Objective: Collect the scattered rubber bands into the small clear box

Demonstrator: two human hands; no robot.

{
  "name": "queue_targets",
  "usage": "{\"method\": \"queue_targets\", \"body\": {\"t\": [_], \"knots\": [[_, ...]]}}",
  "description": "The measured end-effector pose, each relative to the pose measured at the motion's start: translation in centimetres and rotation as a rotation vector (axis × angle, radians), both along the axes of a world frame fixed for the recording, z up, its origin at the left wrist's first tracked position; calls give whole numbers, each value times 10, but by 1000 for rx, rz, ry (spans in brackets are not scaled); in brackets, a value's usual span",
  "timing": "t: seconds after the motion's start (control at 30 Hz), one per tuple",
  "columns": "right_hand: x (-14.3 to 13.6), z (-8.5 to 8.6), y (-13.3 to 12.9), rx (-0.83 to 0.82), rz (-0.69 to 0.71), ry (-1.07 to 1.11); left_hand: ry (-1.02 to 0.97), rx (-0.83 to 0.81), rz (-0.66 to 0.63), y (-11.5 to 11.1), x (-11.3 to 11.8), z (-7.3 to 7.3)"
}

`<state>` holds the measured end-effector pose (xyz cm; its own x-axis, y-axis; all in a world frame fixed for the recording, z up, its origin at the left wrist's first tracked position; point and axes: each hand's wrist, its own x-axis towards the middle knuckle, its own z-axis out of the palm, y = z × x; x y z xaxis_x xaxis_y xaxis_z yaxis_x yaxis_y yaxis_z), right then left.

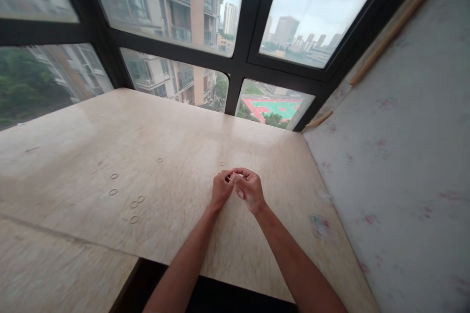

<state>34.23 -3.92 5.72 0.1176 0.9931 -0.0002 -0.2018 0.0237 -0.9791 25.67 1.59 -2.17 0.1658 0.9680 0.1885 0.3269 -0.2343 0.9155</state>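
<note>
Left hand (222,190) and right hand (253,190) are held together over the worktop (183,129); whether anything is pinched cannot be told. Just beyond, toward the far edge, a thin ring (222,165) is seen, probably light, best taken by its rim.

7 loose rings (159,160) (222,163) (114,176) (113,191) (141,199) (134,204) (134,219) on 1 table (179,181). 2 hands: left hand (222,190), right hand (250,188). 6 window panes (174,76), 1 sports court (271,107) outside, 1 blurry see-through item (320,225). Anything between fingertips: too small to count.
</note>
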Motion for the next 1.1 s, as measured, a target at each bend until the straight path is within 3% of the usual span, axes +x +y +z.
{"method": "queue_targets", "body": {"t": [0.13,0.4,0.77,0.97,1.1], "knots": [[33,-6,-29,-1,-113,23,-30,53,43,3,4,-5],[73,-18,-82,-81,-297,11,-113,-117,82,0,4,-5],[134,-42,-159,-124,-809,-18,-54,-125,91,-3,5,2],[159,-48,-183,-214,-975,-130,-17,-102,72,-3,5,-1],[172,-51,-188,-248,-980,-240,-1,-84,65,-5,5,-3]]}}
